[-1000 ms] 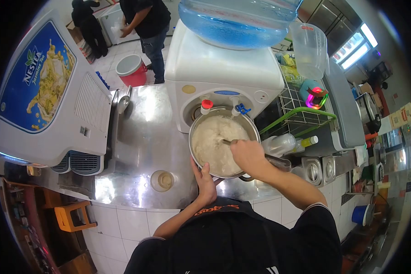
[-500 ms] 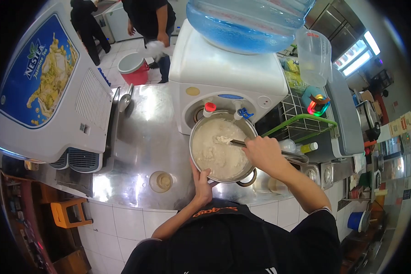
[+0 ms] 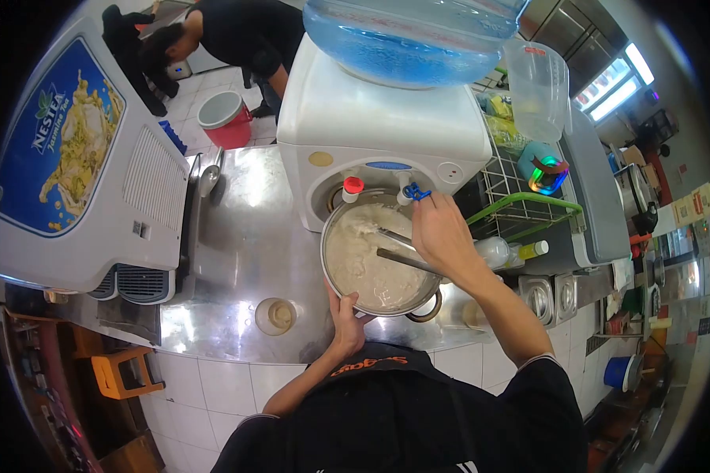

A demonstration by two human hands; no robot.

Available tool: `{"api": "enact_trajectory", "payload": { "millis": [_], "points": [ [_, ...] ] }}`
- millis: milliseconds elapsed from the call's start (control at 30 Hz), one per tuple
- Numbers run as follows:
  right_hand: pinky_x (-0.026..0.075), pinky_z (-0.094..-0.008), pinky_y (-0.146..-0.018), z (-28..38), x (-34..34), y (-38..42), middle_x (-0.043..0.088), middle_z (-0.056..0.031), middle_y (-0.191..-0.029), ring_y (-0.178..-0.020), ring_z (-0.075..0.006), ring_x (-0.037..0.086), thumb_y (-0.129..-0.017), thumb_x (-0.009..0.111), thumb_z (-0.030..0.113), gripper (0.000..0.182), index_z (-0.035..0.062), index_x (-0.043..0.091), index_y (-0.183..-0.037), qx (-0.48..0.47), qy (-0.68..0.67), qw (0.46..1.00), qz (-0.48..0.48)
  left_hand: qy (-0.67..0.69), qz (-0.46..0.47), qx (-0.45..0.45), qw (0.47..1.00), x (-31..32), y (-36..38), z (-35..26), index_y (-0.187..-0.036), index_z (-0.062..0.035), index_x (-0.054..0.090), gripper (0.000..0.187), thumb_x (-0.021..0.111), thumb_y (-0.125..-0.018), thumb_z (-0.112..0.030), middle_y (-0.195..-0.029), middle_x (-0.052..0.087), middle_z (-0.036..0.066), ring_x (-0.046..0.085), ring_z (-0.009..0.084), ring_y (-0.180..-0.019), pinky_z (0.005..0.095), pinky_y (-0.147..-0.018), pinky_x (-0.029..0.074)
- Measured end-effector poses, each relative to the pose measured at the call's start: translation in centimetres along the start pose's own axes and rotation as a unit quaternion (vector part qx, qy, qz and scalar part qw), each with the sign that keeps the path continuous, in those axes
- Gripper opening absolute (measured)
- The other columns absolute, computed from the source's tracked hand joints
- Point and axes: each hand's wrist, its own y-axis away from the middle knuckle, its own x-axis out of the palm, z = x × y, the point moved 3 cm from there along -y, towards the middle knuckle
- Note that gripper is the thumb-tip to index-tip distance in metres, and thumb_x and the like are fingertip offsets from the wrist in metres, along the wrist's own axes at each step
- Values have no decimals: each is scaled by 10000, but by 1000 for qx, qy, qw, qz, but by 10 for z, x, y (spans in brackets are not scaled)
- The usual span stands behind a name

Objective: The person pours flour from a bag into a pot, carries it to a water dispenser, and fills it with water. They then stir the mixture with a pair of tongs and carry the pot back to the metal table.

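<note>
A steel pot [image 3: 431, 306] of cloudy whitish liquid with pale lumps stands under the taps of a white water dispenser [image 3: 379, 130]. My left hand [image 3: 345, 322] grips the pot's lower left rim, thumb at the edge. My right hand [image 3: 440, 230] has its fingers closed on the blue tap [image 3: 415, 191], above the pot's right side. Metal tongs [image 3: 406, 258] lie in the pot with their arms apart, their rear part hidden beneath my right hand and wrist. The red tap [image 3: 353, 186] is left of the blue one.
A clear cup [image 3: 276, 316] stands left of the pot, and a metal scoop [image 3: 211, 177] lies farther back. The drink machine [image 3: 79, 158] is at the left, a green-edged rack [image 3: 521, 203] at the right. Two people [image 3: 237, 35] are beyond the counter near a red bucket [image 3: 227, 126].
My right hand has moved up from the tongs to the blue tap. The tongs now rest spread in the pot. A person behind the dispenser has bent down.
</note>
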Motion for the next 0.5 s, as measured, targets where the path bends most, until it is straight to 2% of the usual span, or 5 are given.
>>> {"api": "enact_trajectory", "payload": {
  "millis": [100, 300, 367, 400, 500],
  "points": [
    [488, -451, -758, 1, -10, -5, 601, -225, -838, -841, -384, 592, -852, 573, 133, 188, -50, 604, -822, 19, -4, 999, 45, 3, 1, -6, 1000, -1, -1, 2, -1512, -247, 114, 780, 494, -831, -263, -1445, 296, 167, 433, 400, -1256, 591, -878, 511],
    [469, -460, -769, 8, -1, -15, 585, -234, -800, -817, -391, 572, -861, 554, 104, 168, -60, 582, -841, 10, -21, 999, -33, 1, -2, -14, 1000, 5, 4, 0, -1476, -208, 184, 722, 507, -837, -296, -1403, 344, 176, 469, 412, -1217, 586, -870, 517],
    [472, -471, -764, 13, 4, -16, 594, -225, -881, -820, -382, 579, -838, 614, 173, 231, -45, 577, -904, -14, -4, 1000, 17, -1, 0, -12, 1000, 4, 3, -5, -1478, -207, 182, 726, 511, -837, -297, -1403, 344, 178, 473, 414, -1214, 587, -870, 518],
    [472, -471, -764, 16, -5, -12, 594, -225, -881, -820, -382, 579, -838, 614, 173, 231, -45, 577, -904, -20, -6, 1000, 14, -19, -3, -22, 1000, 5, 4, -4, -1426, -152, 278, 671, 499, -834, -378, -1385, 406, 158, 484, 363, -1223, 573, -905, 480],
    [495, -495, -747, 5, -25, 29, 574, -227, -1025, -864, -363, 608, -771, 699, 276, 486, -7, 514, -1119, -30, 112, 976, 183, -29, -28, -17, 999, 6, 4, -5, -1374, -89, 380, 660, 488, -833, -451, -1360, 477, 137, 504, 313, -1224, 556, -939, 445]
  ]
}}
